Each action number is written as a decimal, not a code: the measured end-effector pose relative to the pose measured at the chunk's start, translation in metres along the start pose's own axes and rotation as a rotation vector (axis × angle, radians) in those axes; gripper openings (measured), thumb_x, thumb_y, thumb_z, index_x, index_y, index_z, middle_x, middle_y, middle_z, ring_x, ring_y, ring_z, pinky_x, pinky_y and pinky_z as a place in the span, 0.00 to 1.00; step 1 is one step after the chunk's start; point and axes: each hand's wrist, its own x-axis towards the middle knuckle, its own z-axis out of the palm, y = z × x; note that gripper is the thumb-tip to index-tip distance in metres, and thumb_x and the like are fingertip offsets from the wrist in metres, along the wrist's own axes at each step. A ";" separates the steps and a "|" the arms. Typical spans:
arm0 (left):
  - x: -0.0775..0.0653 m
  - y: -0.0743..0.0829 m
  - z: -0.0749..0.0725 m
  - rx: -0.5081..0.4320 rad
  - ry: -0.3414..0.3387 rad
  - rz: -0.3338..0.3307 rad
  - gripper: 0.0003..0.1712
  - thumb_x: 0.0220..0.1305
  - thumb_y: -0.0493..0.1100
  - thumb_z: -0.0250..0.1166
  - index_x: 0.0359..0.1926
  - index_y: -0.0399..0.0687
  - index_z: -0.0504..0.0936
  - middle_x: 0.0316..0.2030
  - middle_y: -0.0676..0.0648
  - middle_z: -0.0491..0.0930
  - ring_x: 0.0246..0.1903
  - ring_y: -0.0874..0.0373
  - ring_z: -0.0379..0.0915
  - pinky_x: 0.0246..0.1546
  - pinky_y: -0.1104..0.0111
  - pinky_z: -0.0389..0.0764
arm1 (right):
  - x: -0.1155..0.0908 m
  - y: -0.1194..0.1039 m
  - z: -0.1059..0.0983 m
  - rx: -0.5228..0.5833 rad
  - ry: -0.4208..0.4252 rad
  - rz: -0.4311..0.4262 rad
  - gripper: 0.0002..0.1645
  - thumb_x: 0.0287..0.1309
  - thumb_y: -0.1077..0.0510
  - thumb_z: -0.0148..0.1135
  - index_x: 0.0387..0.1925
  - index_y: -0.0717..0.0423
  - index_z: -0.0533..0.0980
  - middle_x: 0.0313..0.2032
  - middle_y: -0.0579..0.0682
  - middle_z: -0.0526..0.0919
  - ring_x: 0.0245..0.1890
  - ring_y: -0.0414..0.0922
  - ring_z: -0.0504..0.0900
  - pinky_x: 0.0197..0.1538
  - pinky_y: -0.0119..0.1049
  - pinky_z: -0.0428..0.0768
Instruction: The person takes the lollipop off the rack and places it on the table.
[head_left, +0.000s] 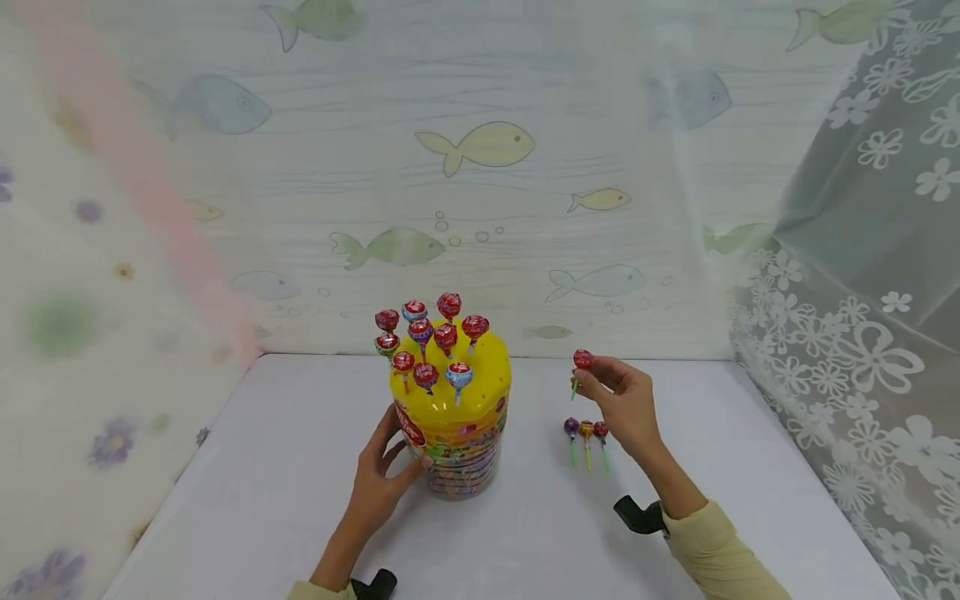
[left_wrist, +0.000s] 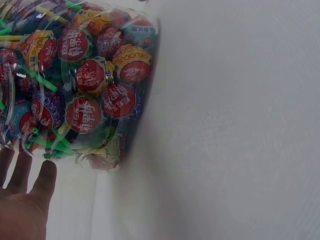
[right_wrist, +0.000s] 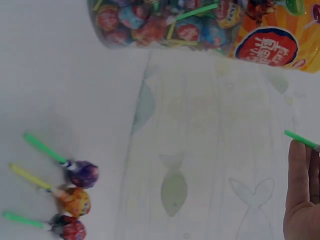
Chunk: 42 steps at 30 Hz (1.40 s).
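Observation:
A clear plastic jar [head_left: 467, 475] full of wrapped lollipops [left_wrist: 82, 114] stands on the table under a yellow lid. Several lollipops [head_left: 446, 338] stick up out of that lid [head_left: 487, 367]. My left hand [head_left: 378, 479] holds the jar's left side, its thumb at the front. To the right of the jar, above the table, my right hand [head_left: 626, 404] pinches a red-wrapped lollipop [head_left: 582, 359] by its green stick [right_wrist: 300, 138], head up. Below it lie a purple lollipop [head_left: 572, 427], an orange one [head_left: 586, 428] and a red one [head_left: 601, 429] side by side.
The white table [head_left: 270, 467] meets a curtain [head_left: 480, 267] printed with fish at its back edge. At the right hangs a sheer lace curtain [head_left: 862, 350] with white flowers. Black wrist mounts [head_left: 639, 515] sit by both forearms.

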 end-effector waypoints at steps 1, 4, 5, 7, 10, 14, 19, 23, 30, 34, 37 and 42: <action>0.000 0.000 0.000 0.000 -0.002 -0.003 0.53 0.62 0.38 0.73 0.81 0.57 0.52 0.76 0.47 0.62 0.71 0.58 0.62 0.70 0.55 0.69 | -0.003 0.004 -0.003 -0.012 0.002 0.014 0.17 0.66 0.64 0.65 0.49 0.76 0.78 0.38 0.40 0.88 0.39 0.36 0.88 0.45 0.32 0.88; 0.000 0.000 -0.001 0.000 0.003 0.000 0.53 0.62 0.37 0.72 0.81 0.57 0.52 0.76 0.46 0.63 0.70 0.61 0.62 0.71 0.54 0.68 | -0.010 0.014 -0.011 -0.027 0.009 0.062 0.18 0.66 0.63 0.65 0.50 0.76 0.77 0.38 0.38 0.88 0.38 0.35 0.88 0.45 0.31 0.88; 0.000 0.000 -0.001 0.002 0.005 0.001 0.53 0.62 0.37 0.72 0.81 0.57 0.52 0.76 0.46 0.63 0.70 0.63 0.61 0.71 0.54 0.68 | -0.013 0.018 -0.013 -0.033 0.013 0.078 0.19 0.66 0.63 0.66 0.51 0.76 0.77 0.38 0.40 0.89 0.38 0.35 0.88 0.44 0.31 0.88; 0.000 0.000 -0.002 0.003 0.007 0.001 0.53 0.62 0.37 0.72 0.81 0.58 0.52 0.76 0.46 0.63 0.69 0.66 0.61 0.71 0.53 0.68 | -0.017 0.024 -0.017 -0.047 0.026 0.111 0.20 0.66 0.62 0.66 0.51 0.76 0.77 0.38 0.43 0.89 0.37 0.35 0.88 0.44 0.30 0.88; 0.000 0.000 -0.003 0.002 0.006 -0.002 0.53 0.62 0.37 0.72 0.81 0.58 0.52 0.76 0.46 0.62 0.69 0.71 0.60 0.71 0.52 0.67 | -0.024 0.032 -0.021 -0.069 0.040 0.165 0.20 0.66 0.61 0.67 0.52 0.74 0.78 0.41 0.52 0.89 0.37 0.35 0.88 0.44 0.30 0.88; 0.000 -0.001 -0.003 0.002 0.005 -0.002 0.54 0.62 0.37 0.72 0.81 0.58 0.52 0.76 0.46 0.61 0.68 0.73 0.59 0.71 0.51 0.67 | -0.032 0.040 -0.025 -0.103 0.045 0.228 0.20 0.65 0.61 0.67 0.52 0.73 0.78 0.44 0.62 0.87 0.36 0.37 0.87 0.42 0.29 0.88; -0.001 -0.001 -0.003 0.003 0.004 0.004 0.53 0.62 0.37 0.72 0.81 0.59 0.52 0.76 0.46 0.62 0.68 0.74 0.59 0.71 0.51 0.67 | -0.039 0.049 -0.030 -0.106 0.032 0.266 0.20 0.65 0.63 0.67 0.52 0.75 0.77 0.45 0.65 0.86 0.38 0.42 0.89 0.41 0.30 0.89; 0.000 -0.001 -0.004 0.001 0.002 0.007 0.53 0.62 0.37 0.72 0.81 0.59 0.52 0.76 0.46 0.61 0.68 0.73 0.59 0.71 0.51 0.67 | -0.042 0.053 -0.033 -0.102 0.026 0.291 0.20 0.64 0.65 0.67 0.53 0.75 0.77 0.46 0.68 0.84 0.39 0.41 0.88 0.43 0.35 0.89; -0.001 -0.001 -0.002 0.001 0.008 0.016 0.53 0.62 0.37 0.72 0.81 0.58 0.52 0.76 0.46 0.62 0.69 0.69 0.60 0.70 0.59 0.69 | -0.049 0.057 -0.041 -0.149 0.012 0.350 0.22 0.66 0.61 0.67 0.55 0.73 0.76 0.50 0.67 0.84 0.41 0.42 0.88 0.44 0.32 0.89; -0.001 -0.002 -0.001 -0.005 0.012 0.022 0.53 0.62 0.37 0.72 0.81 0.58 0.53 0.75 0.46 0.63 0.70 0.64 0.61 0.70 0.67 0.69 | -0.052 0.059 -0.047 -0.166 0.010 0.380 0.23 0.66 0.61 0.66 0.56 0.73 0.75 0.48 0.66 0.84 0.41 0.43 0.88 0.45 0.33 0.89; -0.001 -0.003 0.000 -0.010 0.011 0.027 0.53 0.62 0.37 0.72 0.81 0.59 0.53 0.75 0.46 0.63 0.70 0.65 0.62 0.69 0.71 0.69 | -0.055 0.061 -0.052 -0.181 0.009 0.396 0.24 0.66 0.60 0.66 0.57 0.74 0.74 0.48 0.66 0.84 0.40 0.39 0.87 0.45 0.35 0.89; 0.000 -0.003 0.001 -0.020 0.003 0.033 0.53 0.62 0.36 0.72 0.81 0.59 0.53 0.75 0.46 0.64 0.68 0.69 0.61 0.68 0.76 0.69 | -0.060 0.063 -0.060 -0.186 0.010 0.449 0.26 0.68 0.59 0.65 0.58 0.74 0.73 0.51 0.67 0.83 0.40 0.37 0.87 0.46 0.35 0.89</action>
